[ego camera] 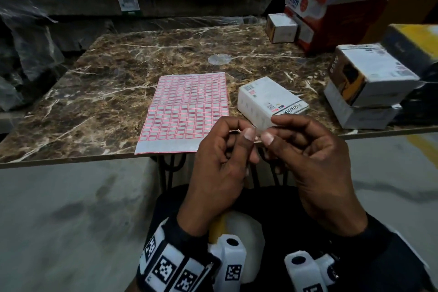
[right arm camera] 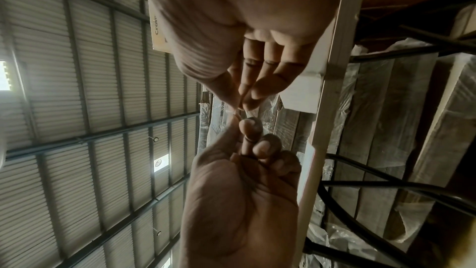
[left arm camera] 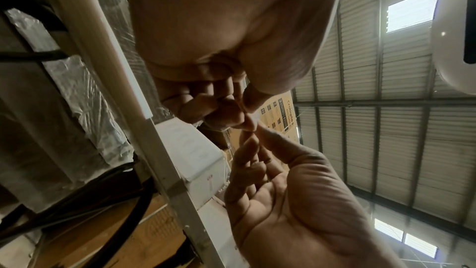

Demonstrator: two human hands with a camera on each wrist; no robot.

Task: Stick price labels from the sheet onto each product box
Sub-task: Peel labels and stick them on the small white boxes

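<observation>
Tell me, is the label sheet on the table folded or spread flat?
Spread flat. The label sheet lies open on the marble table, both grids of red-edged labels showing, with a crease across its middle.

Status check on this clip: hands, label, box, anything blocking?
Left hand and right hand both pinch one small label between fingertips, above the table edge. White box lies untouched beside label sheet. Nothing in the way.
</observation>
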